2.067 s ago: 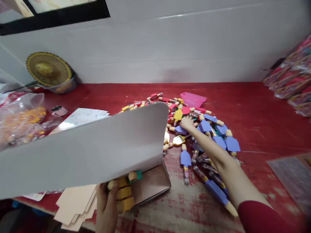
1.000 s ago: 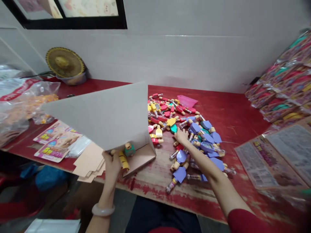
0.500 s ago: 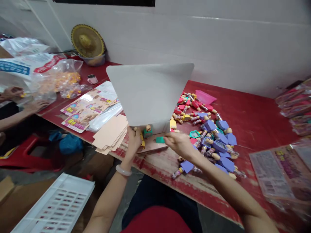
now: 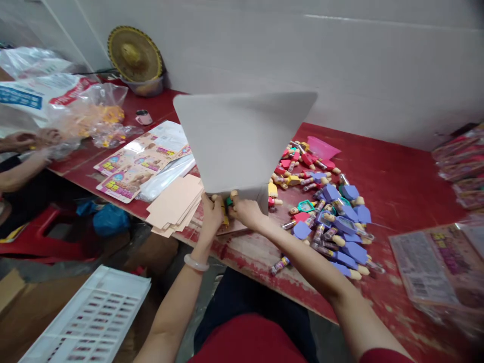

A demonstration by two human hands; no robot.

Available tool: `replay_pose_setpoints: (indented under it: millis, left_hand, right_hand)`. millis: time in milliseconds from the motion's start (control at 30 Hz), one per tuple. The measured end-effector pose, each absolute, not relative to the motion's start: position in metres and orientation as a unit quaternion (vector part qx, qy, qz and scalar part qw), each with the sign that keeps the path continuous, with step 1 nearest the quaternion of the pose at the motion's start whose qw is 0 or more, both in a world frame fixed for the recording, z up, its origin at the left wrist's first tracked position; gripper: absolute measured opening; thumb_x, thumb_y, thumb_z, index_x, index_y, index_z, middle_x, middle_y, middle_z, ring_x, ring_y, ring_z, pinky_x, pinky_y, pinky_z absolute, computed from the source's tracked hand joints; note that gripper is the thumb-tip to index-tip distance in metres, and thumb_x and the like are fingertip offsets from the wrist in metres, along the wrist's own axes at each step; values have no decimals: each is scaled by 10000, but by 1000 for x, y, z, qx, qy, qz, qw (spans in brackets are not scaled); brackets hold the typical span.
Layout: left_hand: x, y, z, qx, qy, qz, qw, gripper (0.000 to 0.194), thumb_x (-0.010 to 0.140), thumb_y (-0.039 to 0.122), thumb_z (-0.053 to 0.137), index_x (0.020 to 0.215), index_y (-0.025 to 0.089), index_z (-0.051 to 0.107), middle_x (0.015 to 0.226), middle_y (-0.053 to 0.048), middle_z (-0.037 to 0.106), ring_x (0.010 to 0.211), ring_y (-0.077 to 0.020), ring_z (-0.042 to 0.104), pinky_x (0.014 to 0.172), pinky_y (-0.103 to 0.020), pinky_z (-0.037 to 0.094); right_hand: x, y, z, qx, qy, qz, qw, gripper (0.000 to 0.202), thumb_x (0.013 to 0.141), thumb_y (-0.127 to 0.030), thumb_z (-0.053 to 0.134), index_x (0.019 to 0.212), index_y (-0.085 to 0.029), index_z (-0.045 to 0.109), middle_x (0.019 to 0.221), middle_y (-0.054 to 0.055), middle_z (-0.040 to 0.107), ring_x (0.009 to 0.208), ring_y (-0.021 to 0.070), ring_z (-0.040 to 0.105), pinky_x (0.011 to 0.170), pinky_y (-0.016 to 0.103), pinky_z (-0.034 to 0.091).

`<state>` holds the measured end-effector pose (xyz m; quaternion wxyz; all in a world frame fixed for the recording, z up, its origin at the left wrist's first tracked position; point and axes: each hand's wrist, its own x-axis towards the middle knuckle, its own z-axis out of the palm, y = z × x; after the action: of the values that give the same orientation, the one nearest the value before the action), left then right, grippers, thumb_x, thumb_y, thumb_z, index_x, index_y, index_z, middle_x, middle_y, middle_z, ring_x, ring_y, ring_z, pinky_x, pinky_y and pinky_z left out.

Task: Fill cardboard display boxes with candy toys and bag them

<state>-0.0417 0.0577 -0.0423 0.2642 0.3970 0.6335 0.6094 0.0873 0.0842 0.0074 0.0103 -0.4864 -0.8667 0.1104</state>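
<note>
A large pale grey card [image 4: 242, 141] stands upright, with a flap folded at its base on the table edge. My left hand [image 4: 212, 214] is closed at the card's lower left corner, beside a small yellow piece [image 4: 225, 218]. Close against it, my right hand [image 4: 246, 212] has its fingers curled over a green toy piece [image 4: 229, 201], mostly hidden by the fingers. To the right lies a loose pile of small toys with tan knobs and clear tubes, among them a purple toy [image 4: 345, 225] and a green frame-shaped one [image 4: 305, 205].
Left of the card are stacked tan cards [image 4: 174, 201], clear sleeves [image 4: 166, 176] and printed sheets [image 4: 121, 181]. A pink pouch [image 4: 323, 147] lies behind the pile; packed printed bags [image 4: 427, 267] lie right. Another person's hands [image 4: 47, 136] work beside plastic bags. A white crate [image 4: 94, 312] stands below left.
My right hand has moved left with the green piece, from beside the pile to the card's base next to my left hand. The other person's hands have come closer together.
</note>
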Motion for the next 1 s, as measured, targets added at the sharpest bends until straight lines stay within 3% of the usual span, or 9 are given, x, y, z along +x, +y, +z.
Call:
replay_pose_setpoints:
  millis: [100, 233, 300, 367, 467, 567, 767, 867, 1000]
  left_hand:
    - [-44, 62, -49, 394, 624, 623, 260, 217, 891, 231, 523, 1088, 221, 432, 1111, -63, 574, 1118, -217, 551, 1052, -378, 414]
    - [-47, 66, -57, 380, 628, 628, 258, 195, 883, 241, 549, 1049, 227, 448, 1030, -29, 556, 1048, -207, 548, 1009, -367, 434]
    - [-47, 66, -59, 378, 629, 625, 266, 183, 886, 247, 552, 1034, 231, 446, 998, -14, 542, 1021, -198, 549, 991, -356, 444]
    - [-46, 67, -59, 375, 631, 625, 266, 182, 890, 253, 552, 1036, 234, 445, 1009, -13, 541, 1036, -197, 547, 998, -355, 441]
    - [-44, 67, -58, 361, 638, 629, 259, 199, 881, 250, 557, 1045, 231, 446, 1035, -22, 539, 1053, -204, 541, 1005, -358, 431]
    - [-44, 67, -57, 365, 633, 630, 261, 213, 875, 247, 550, 1061, 227, 447, 1045, -30, 538, 1043, -206, 543, 998, -361, 429]
    - [-43, 64, -51, 371, 638, 621, 262, 203, 891, 251, 533, 1071, 229, 442, 1005, -23, 556, 1006, -199, 555, 963, -351, 441]
    - [-42, 62, -46, 374, 633, 625, 262, 177, 894, 250, 527, 1049, 233, 444, 974, -19, 559, 960, -197, 565, 932, -349, 464]
    - [-40, 60, -44, 385, 629, 625, 256, 163, 896, 254, 526, 1038, 241, 447, 986, -24, 577, 967, -204, 584, 932, -353, 478]
  right_hand:
    - [86, 78, -10, -510, -837, 182, 81, 437, 1008, -389, 511, 1371, -165, 420, 1019, 116, 756, 905, 276, 736, 743, 323, 498]
    - [146, 94, -22, -541, -796, 193, 192, 331, 1058, -363, 389, 1326, -183, 464, 1062, 92, 732, 918, 227, 707, 755, 292, 482]
    - [194, 118, -23, -637, -752, 86, 145, 348, 1043, -220, 324, 1324, -162, 521, 1149, 141, 704, 991, 250, 683, 804, 323, 469]
    - [240, 147, -25, -679, -734, -2, 0, 414, 977, -131, 388, 1349, -136, 569, 1326, 208, 612, 1138, 298, 618, 855, 360, 453]
    - [287, 179, -36, -642, -752, -10, -148, 314, 913, -168, 543, 1162, -145, 732, 1342, 228, 593, 1234, 354, 523, 940, 429, 414]
    - [304, 190, -51, -593, -789, 8, -161, 264, 931, -207, 545, 1066, -175, 769, 1269, 197, 646, 1254, 339, 480, 998, 463, 362]
    - [302, 188, -53, -559, -820, -18, -119, 210, 915, -161, 531, 1017, -109, 708, 1143, 217, 687, 1199, 321, 526, 1016, 451, 350]
    - [288, 172, -39, -602, -797, -38, 14, 280, 957, -256, 487, 1143, -75, 593, 1088, 223, 673, 1074, 314, 594, 908, 404, 427]
    - [241, 116, -35, -574, -705, 19, 416, 356, 945, -403, 514, 1191, -159, 435, 942, 104, 649, 807, 251, 629, 744, 362, 487]
